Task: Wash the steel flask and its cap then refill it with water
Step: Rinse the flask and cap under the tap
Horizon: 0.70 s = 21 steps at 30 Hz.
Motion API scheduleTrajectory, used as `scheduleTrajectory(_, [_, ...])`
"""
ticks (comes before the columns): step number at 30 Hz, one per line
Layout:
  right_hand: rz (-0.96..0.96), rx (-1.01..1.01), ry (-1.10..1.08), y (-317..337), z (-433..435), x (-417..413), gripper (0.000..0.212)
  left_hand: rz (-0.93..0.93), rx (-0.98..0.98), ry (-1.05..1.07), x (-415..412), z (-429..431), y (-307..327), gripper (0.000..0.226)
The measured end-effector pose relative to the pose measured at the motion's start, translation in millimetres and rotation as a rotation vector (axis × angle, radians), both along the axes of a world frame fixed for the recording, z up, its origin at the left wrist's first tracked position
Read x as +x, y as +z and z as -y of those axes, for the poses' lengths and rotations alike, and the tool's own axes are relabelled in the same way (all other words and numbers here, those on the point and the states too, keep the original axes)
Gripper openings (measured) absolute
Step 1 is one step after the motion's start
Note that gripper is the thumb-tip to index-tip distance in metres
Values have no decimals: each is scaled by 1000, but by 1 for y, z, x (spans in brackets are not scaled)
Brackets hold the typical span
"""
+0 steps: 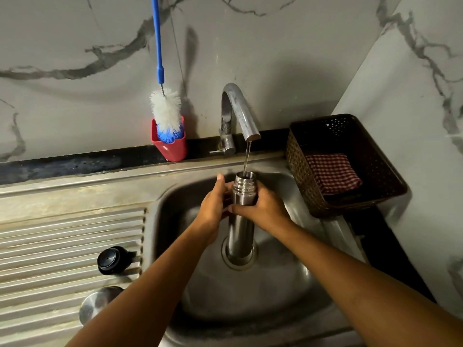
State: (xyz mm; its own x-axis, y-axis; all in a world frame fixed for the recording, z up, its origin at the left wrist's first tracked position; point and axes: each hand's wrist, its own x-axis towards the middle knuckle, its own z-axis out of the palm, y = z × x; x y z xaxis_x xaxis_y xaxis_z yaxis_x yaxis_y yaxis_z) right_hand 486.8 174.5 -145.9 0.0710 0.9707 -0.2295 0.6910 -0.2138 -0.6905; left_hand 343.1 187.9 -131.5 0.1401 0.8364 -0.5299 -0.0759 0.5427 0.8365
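The steel flask [240, 231] stands upright in the sink basin [275, 284], over the drain, its threaded mouth open. A thin stream of water [246, 159] runs from the tap [238, 113] into that mouth. My left hand [213, 209] wraps the flask's upper body from the left. My right hand [263, 209] grips it from the right, just below the threads. On the ribbed drainboard at the left lies the black inner stopper [114, 259]. The steel outer cap [99, 303] sits nearer to me, partly hidden by my left forearm.
A long blue-handled bottle brush [166, 113] stands in a red cup [170, 146] on the ledge left of the tap. A dark woven basket [350, 201] with a red checked cloth [333, 171] sits right of the sink. Marble walls close in behind and at the right.
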Motion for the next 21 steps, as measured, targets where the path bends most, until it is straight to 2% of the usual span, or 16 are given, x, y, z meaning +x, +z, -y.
scheduleTrajectory(2, [42, -1, 11, -1, 0, -2, 70, 12, -26, 20, -1, 1, -1, 63])
scheduleTrajectory(9, [-61, -28, -4, -4, 4, -3, 70, -14, -7, -16, -7, 6, -8, 65])
scheduleTrajectory(12, [-5, -12, 3, -3, 5, -5, 68, -22, -10, -26, -8, 6, -11, 67])
scheduleTrajectory(17, [-210, -43, -12, 0, 3, -2, 75, -4, 15, -49, -6, 4, -14, 63])
scheduleTrajectory(21, [-261, 14, -5, 9, 1, -7, 80, 85, -9, 3, -3, 1, -13, 56])
